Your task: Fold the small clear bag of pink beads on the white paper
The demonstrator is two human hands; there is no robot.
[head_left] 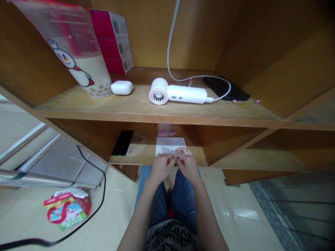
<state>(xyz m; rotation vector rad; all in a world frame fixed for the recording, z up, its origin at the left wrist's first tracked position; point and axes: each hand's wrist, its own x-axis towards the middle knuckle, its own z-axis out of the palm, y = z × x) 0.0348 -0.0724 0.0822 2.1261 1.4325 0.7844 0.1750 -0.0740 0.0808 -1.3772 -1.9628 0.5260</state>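
Observation:
My left hand and my right hand meet at the near edge of a white translucent packet, their fingertips pinching it together. The packet lies flat on the lower wooden shelf of a shelving unit. Just behind it are small pink bits, too small to identify. A black smartphone lies on the same shelf, to the left of my hands.
On the upper shelf stand a white hair dryer, a white earbud case, a milk-tea-printed bag, pink boxes and a black phone. A colourful torn package and a black cable lie on the tiled floor.

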